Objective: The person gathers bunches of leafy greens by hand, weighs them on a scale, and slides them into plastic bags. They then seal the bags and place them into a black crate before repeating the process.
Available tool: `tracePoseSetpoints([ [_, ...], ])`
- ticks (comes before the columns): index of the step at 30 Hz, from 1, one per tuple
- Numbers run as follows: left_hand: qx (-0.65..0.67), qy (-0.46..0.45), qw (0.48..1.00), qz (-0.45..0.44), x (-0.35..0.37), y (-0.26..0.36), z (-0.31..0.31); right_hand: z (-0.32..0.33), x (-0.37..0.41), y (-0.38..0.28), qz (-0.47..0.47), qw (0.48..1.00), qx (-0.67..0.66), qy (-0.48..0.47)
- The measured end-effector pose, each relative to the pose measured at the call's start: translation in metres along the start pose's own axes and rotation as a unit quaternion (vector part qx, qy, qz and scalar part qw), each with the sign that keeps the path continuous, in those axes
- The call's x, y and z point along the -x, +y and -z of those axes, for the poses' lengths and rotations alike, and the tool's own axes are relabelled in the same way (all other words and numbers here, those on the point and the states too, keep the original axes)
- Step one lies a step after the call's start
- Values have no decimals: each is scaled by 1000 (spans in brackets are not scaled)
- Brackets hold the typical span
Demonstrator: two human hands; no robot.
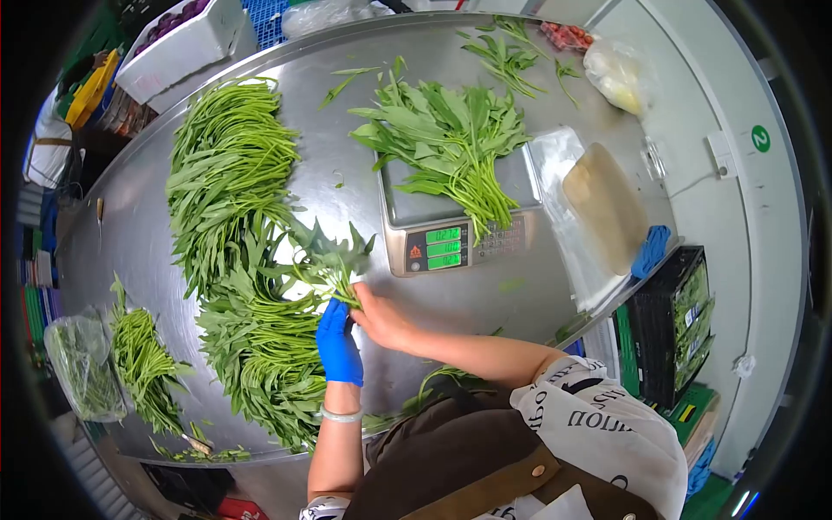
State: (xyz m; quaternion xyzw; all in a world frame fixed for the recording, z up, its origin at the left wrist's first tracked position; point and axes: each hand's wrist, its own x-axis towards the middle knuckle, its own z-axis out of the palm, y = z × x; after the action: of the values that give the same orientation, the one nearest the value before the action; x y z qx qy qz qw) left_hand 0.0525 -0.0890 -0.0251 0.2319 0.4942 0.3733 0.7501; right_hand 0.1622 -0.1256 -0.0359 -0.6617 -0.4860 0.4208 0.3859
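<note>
My left hand, in a blue glove, and my bare right hand meet at the stem ends of a small bunch of leafy greens. Both have their fingers closed on it. Left of them lies a long pile of greens, reaching down the steel table. Beyond my hands a larger bunch rests on a digital scale with green lit figures, its stems hanging over the display edge.
Plastic bags and a brown sheet lie right of the scale. Loose stems, tomatoes and a bagged item are at the back right. A bagged bunch and a knife lie at lower left.
</note>
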Motion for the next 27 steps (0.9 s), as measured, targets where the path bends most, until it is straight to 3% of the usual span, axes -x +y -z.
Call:
tracePoseSetpoints([
  [2,-49,-45,997,-42,7,16,-22,21,-8,-12,48,998,-5,31],
  [3,-73,-65,992,-78,13,27,-35,46,-9,-36,43,999,14,-8],
  [4,-97,-84,985,-114,19,39,-49,63,-12,-48,128,990,24,57],
  [5,-122,-132,971,-156,29,57,-65,92,-9,-74,142,985,43,91],
  [6,-129,-175,962,-167,37,71,-76,107,-16,-76,232,942,104,221],
  [9,-185,-194,954,-135,32,72,-71,185,-9,-107,183,914,-45,360],
  [10,-199,-183,955,-119,25,61,-64,207,-13,-108,259,875,-120,391],
  [11,-213,-172,956,-103,19,48,-57,229,-17,-100,291,853,-91,423],
  [13,-237,-161,956,-68,14,24,-45,258,-23,-61,257,851,-34,456],
  [16,-288,-202,934,-62,10,-18,-30,270,-28,3,95,855,311,405],
  [19,-304,-259,916,-26,8,-45,-32,265,-23,24,-144,910,306,239],
  [22,-322,-276,905,-25,6,-40,-56,259,-21,24,29,866,367,339],
  [25,-311,-267,911,-44,-8,-31,-93,253,-11,-17,113,799,422,413],
  [27,-294,-246,922,-57,-23,-34,-119,246,-9,-20,192,799,456,343],
])
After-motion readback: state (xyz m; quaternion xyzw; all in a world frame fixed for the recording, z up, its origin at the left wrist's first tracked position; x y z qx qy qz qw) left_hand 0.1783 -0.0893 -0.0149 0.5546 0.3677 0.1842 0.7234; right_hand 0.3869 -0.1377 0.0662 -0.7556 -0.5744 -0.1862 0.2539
